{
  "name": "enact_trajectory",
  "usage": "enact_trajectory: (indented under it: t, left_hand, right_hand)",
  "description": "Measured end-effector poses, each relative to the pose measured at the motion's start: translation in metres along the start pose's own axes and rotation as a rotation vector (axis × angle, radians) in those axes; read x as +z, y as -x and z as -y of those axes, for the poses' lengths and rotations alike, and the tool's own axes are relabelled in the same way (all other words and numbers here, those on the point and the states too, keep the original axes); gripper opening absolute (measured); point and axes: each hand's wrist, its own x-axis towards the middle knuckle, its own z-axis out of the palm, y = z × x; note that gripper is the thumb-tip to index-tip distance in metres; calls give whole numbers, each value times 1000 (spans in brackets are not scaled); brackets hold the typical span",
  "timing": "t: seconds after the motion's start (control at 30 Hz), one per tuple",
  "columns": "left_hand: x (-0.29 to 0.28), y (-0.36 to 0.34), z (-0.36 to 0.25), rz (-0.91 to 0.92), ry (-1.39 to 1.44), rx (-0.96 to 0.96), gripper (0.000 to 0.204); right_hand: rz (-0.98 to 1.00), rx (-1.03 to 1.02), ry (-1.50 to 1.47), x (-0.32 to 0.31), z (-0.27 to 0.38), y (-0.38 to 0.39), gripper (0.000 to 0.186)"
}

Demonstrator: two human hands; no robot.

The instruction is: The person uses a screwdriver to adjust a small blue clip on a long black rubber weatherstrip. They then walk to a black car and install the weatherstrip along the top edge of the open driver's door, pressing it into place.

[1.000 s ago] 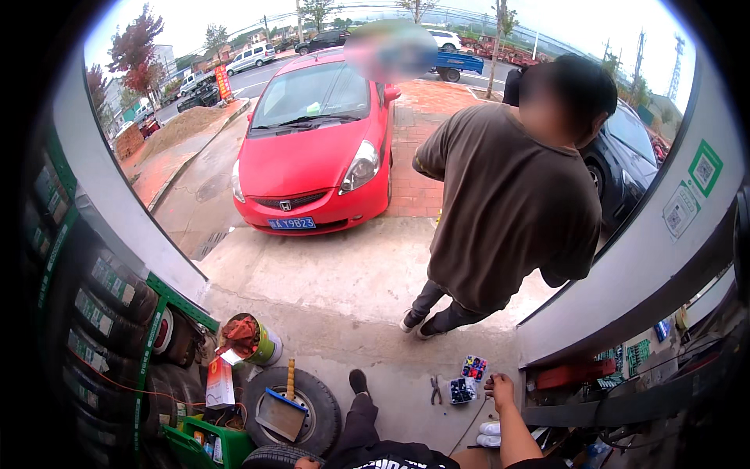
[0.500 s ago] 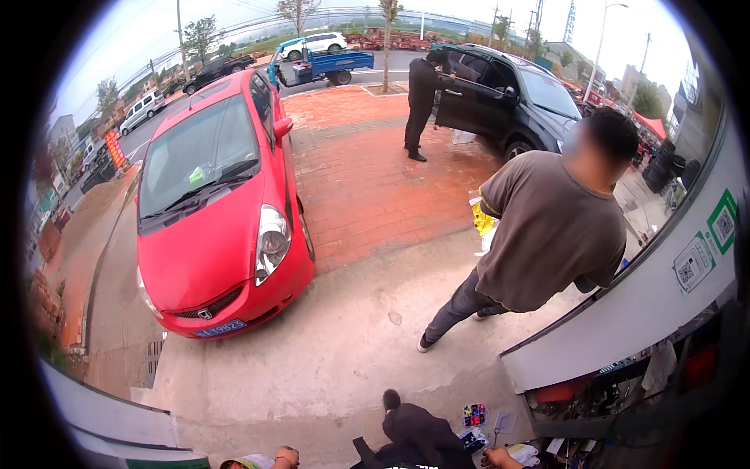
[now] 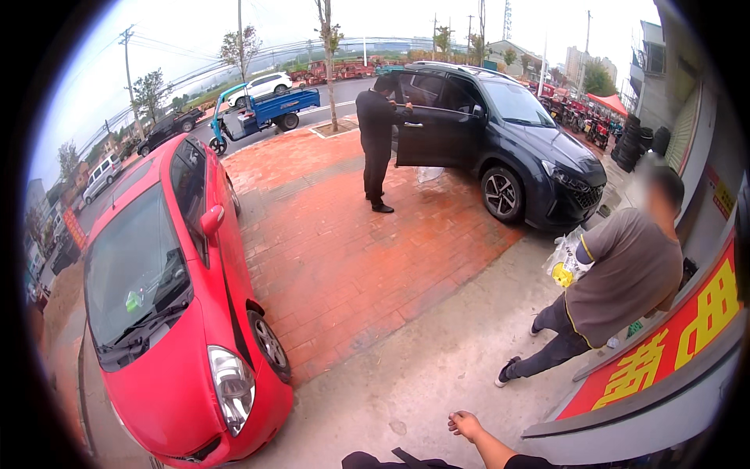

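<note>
My right hand (image 3: 466, 426) reaches in from the bottom edge over concrete pavement (image 3: 418, 367), fingers loosely bent and apart, with nothing visible in them. My dark clothing (image 3: 391, 461) shows at the lower edge. The front of a red car (image 3: 172, 367) stands to the left of my hand. Right of and beyond it, a person in a grey-brown T-shirt (image 3: 617, 285) carries a white plastic bag with something yellow (image 3: 569, 258). My left hand is out of view.
A person in dark clothes (image 3: 375, 133) stands at the open door of a dark SUV (image 3: 527, 184) on red paving (image 3: 351, 258). A red-and-yellow signboard (image 3: 656, 352) runs along the right. A blue cargo tricycle (image 3: 273, 109), a tree and stacked tyres (image 3: 629, 144) are farther back.
My view has swung up and out from the shop floor with its tools and tyres. The person in grey-brown has moved rightward in view. My left hand has left the frame.
</note>
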Motion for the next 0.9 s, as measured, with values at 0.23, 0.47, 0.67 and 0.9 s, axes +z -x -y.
enact_trajectory:
  t: [0.23, 0.47, 0.67, 0.9]
  left_hand:
    - [-167, -247, -203, 47, 78, -97, 24]
    - [-402, -519, -466, 80, -502, 85, 24]
    - [-647, -633, -859, -352, 417, 415, 25]
    - [-702, -737, -1042, 8, 231, 123, 33]
  right_hand:
    - [-169, -269, -111, -11, 263, -253, 32]
    - [-107, 529, 124, -9, 193, -469, 43]
    - [-23, 686, 89, 9, 329, -689, 40]
    - [-139, 5, -112, 9, 749, -1001, 39]
